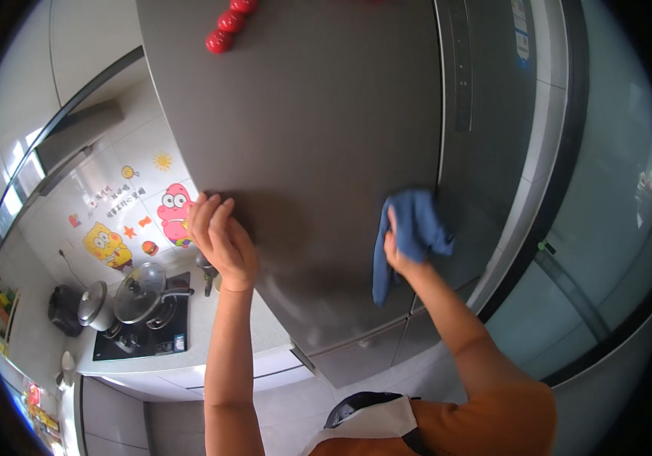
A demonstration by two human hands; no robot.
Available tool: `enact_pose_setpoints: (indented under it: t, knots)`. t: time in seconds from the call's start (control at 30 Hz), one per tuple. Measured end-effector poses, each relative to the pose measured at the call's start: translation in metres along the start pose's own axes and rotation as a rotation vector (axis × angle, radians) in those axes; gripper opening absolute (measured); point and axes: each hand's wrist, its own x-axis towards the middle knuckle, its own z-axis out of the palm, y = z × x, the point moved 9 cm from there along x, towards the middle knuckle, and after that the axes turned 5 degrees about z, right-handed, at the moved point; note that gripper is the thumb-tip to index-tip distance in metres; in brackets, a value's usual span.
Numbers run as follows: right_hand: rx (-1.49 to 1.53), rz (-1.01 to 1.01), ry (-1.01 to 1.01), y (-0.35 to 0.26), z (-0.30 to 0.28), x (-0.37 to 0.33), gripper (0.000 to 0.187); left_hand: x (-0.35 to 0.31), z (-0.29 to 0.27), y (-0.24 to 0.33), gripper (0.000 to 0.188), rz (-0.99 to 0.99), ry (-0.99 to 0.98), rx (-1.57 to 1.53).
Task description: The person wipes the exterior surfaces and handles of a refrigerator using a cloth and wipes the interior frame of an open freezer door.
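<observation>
A tall dark grey refrigerator [303,114] fills the middle of the view. Pressed to its front, near the upright gap between the doors, is a blue cloth [417,224]. My right hand [400,247] grips this cloth, with the thumb lying on top and the other fingers mostly covered by it. The cloth hangs in folds to both sides of the hand. At the refrigerator's left edge rests my left hand [223,242], its fingers slightly bent and pointing up, holding no object.
On the left, a pot [96,305] and a lidded pan [140,292] stand on a black cooktop [143,334] set in a white counter [216,346]. A range hood [75,144] hangs above. Red round ornaments [219,40] stick to the refrigerator. A dark-framed glass door [614,228] stands right.
</observation>
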Motion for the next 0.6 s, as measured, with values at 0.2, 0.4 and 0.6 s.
enact_pose_setpoints:
  t: [0.2, 0.4, 0.6]
  knots:
    - [-0.111, 0.063, -0.679, 0.051, 0.072, -0.182, 0.053, -0.003, -0.001, -0.002, 0.027, 0.002, -0.010, 0.056]
    - [-0.049, 0.168, -0.453, 0.049, 0.028, -0.082, 0.031, -0.004, 0.002, -0.003, 0.030, -0.033, 0.011, 0.094]
    - [0.151, -0.347, 0.149, -0.084, -0.069, 0.145, 0.051, 0.002, -0.001, -0.008, 0.036, -0.024, -0.050, -0.118]
